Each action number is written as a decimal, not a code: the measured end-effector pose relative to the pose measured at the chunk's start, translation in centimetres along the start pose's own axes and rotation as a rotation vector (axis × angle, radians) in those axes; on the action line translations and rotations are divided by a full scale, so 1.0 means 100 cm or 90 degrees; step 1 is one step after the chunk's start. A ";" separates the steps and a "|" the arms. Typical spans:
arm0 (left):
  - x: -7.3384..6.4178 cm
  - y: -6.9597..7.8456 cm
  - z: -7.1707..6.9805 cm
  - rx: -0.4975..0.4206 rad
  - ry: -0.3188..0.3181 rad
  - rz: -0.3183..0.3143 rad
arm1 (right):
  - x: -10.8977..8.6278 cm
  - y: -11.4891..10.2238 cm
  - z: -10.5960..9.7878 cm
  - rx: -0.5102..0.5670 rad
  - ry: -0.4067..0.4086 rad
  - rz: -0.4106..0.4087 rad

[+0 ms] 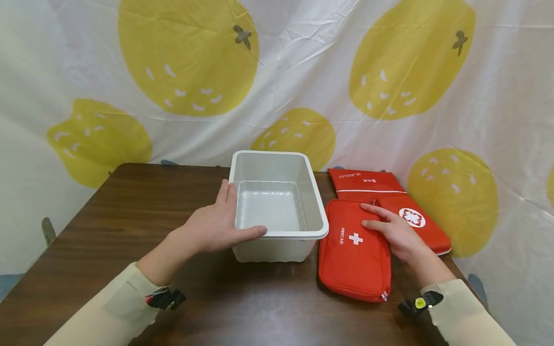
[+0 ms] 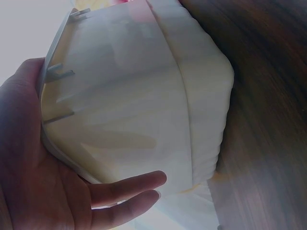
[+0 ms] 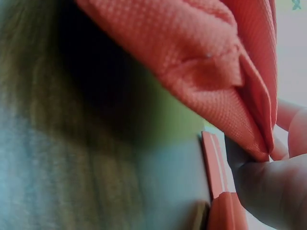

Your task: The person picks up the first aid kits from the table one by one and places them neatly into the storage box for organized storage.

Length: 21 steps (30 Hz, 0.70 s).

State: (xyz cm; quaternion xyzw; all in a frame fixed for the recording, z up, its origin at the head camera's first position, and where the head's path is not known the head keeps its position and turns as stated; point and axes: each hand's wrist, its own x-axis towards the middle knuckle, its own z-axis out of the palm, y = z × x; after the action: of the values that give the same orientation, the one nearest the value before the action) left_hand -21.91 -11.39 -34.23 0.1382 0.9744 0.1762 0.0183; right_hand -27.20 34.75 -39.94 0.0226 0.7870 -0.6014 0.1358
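In the head view, a light grey plastic bin point(image 1: 277, 247) stands on the table. My left hand point(image 1: 215, 223) rests at its near left corner, with the thumb over the front rim and straight fingers along the left side. The left wrist view shows two fingers point(image 2: 132, 184) extended against the bin's outer wall point(image 2: 124, 86). Right of the bin, my right hand point(image 1: 402, 233) grips the right edge of a red first aid pouch point(image 1: 355, 259) with a white cross. In the right wrist view, thumb and fingers pinch the pouch's fabric point(image 3: 192, 62), its edge raised over the table.
Behind the pouch lie two more red items, a flat one with a white stripe point(image 1: 365, 181) and a case with a round white emblem point(image 1: 433, 230). A white curtain point(image 1: 298, 57) printed with yellow fruit hangs behind the brown wooden table point(image 1: 182, 192).
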 end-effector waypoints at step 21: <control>0.001 -0.001 0.001 0.003 0.003 -0.003 | -0.017 -0.046 -0.025 0.117 0.001 -0.009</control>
State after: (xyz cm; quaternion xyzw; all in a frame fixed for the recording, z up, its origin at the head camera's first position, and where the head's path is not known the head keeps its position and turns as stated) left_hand -22.00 -11.40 -34.38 0.1356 0.9752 0.1741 0.0159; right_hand -26.92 36.09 -34.61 0.0298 0.7286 -0.6721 0.1285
